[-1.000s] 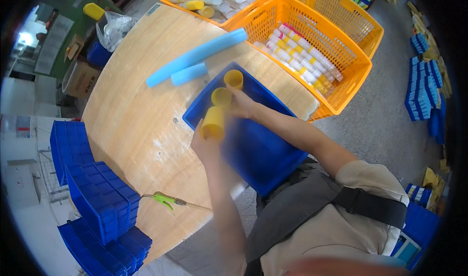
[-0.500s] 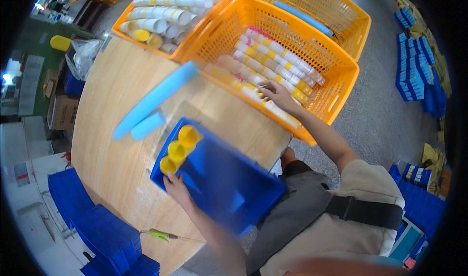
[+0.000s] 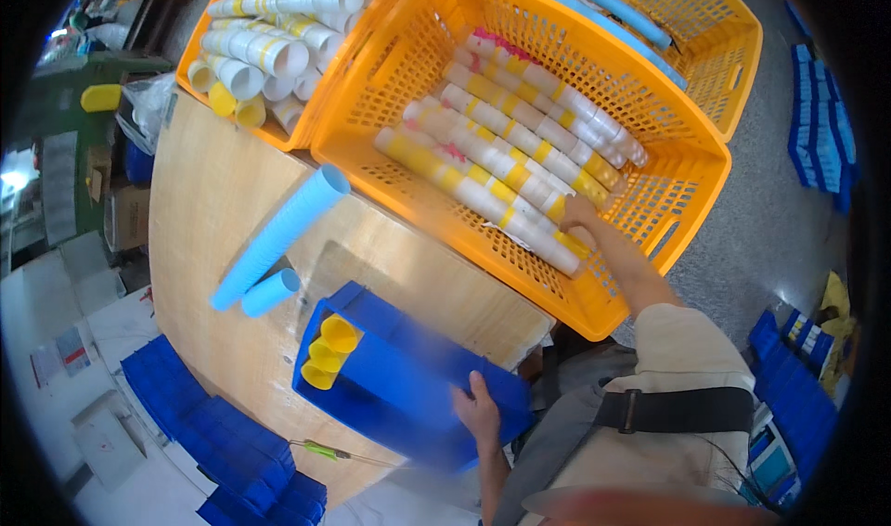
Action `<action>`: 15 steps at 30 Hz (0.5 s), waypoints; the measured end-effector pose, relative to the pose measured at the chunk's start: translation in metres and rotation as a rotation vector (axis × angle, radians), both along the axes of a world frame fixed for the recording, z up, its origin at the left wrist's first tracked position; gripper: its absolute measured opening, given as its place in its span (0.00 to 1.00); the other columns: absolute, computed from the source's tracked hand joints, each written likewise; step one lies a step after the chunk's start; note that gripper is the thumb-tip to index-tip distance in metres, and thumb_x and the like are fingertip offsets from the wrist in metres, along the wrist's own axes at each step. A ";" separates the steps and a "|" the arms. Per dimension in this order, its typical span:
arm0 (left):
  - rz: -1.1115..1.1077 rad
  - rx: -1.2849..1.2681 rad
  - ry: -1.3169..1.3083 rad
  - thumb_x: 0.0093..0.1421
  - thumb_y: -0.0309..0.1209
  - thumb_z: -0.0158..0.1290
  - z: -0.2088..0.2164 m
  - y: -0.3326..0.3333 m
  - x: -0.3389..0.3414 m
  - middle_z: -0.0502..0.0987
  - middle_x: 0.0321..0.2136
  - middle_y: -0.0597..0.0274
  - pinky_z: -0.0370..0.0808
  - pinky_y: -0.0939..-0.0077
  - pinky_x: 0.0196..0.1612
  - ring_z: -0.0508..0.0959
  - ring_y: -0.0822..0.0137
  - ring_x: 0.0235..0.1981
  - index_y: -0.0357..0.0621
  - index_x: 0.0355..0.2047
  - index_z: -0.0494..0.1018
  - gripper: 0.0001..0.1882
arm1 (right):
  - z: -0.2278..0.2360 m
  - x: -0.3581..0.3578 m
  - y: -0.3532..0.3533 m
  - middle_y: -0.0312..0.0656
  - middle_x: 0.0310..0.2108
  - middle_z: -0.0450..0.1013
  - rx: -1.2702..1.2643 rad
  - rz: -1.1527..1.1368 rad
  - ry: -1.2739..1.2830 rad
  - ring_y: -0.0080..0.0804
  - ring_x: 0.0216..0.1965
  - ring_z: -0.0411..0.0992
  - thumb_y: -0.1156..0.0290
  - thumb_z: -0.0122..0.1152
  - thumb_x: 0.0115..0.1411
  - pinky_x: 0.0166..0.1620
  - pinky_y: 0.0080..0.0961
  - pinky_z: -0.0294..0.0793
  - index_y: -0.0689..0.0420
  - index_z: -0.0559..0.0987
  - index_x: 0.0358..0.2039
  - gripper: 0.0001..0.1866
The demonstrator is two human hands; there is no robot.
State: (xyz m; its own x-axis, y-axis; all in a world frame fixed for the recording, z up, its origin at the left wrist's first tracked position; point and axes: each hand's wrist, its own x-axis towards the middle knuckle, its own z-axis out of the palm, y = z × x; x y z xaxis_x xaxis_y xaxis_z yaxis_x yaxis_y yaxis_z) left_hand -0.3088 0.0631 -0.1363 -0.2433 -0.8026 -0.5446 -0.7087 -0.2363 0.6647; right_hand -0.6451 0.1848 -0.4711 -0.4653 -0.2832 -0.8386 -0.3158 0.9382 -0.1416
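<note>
My right hand (image 3: 585, 221) reaches into an orange crate (image 3: 682, 187), its fingers closed around the near end of a white-and-yellow tube (image 3: 520, 175). Several similar tubes lie side by side there, some marked pink at the far ends. My left hand (image 3: 479, 413) is over the right end of a blue bin (image 3: 399, 359), thumb and fingers apart, with nothing seen in it. Three short yellow tubes (image 3: 327, 351) stand in a row against the bin's left end, their round mouths upward.
Left of the bin, a long light-blue tube (image 3: 278, 238) and a short one (image 3: 270, 292) lie on the wooden table (image 3: 200, 201). Another orange crate (image 3: 302, 127) holds stacked white tubes. Stacked blue bins (image 3: 213, 424) stand lower left, near a green-handled tool (image 3: 322, 449).
My left hand has left the yellow tubes and moved right across the bin. My right hand has shifted along the tubes toward their near ends. The view has shifted too.
</note>
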 end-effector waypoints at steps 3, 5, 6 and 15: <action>-0.107 -0.043 0.002 0.68 0.39 0.52 0.003 -0.005 -0.018 0.74 0.55 0.39 0.66 0.61 0.60 0.73 0.48 0.56 0.28 0.62 0.63 0.30 | 0.071 -0.032 -0.004 0.50 0.42 0.77 -0.233 -0.261 -0.825 0.38 0.41 0.78 0.62 0.71 0.48 0.44 0.34 0.79 0.67 0.72 0.52 0.33; -0.145 -0.041 0.087 0.68 0.40 0.52 0.002 -0.005 -0.027 0.71 0.58 0.37 0.64 0.62 0.63 0.71 0.46 0.59 0.27 0.63 0.61 0.32 | 0.115 -0.020 -0.004 0.49 0.38 0.79 -0.531 -0.625 -1.071 0.37 0.39 0.78 0.60 0.73 0.46 0.41 0.32 0.79 0.67 0.75 0.50 0.33; -0.121 -0.062 0.108 0.70 0.37 0.51 0.000 -0.004 -0.029 0.75 0.49 0.42 0.68 0.61 0.57 0.74 0.51 0.50 0.27 0.59 0.64 0.26 | 0.131 -0.016 -0.012 0.48 0.37 0.79 -0.543 -0.668 -0.876 0.36 0.38 0.78 0.61 0.73 0.44 0.41 0.33 0.78 0.65 0.76 0.46 0.31; -0.065 -0.538 0.398 0.70 0.29 0.48 0.039 0.002 0.016 0.66 0.58 0.47 0.73 0.69 0.54 0.71 0.59 0.56 0.33 0.63 0.63 0.23 | 0.250 0.077 0.027 0.52 0.40 0.77 -0.869 -0.315 0.089 0.43 0.42 0.77 0.60 0.74 0.40 0.47 0.32 0.76 0.64 0.73 0.49 0.36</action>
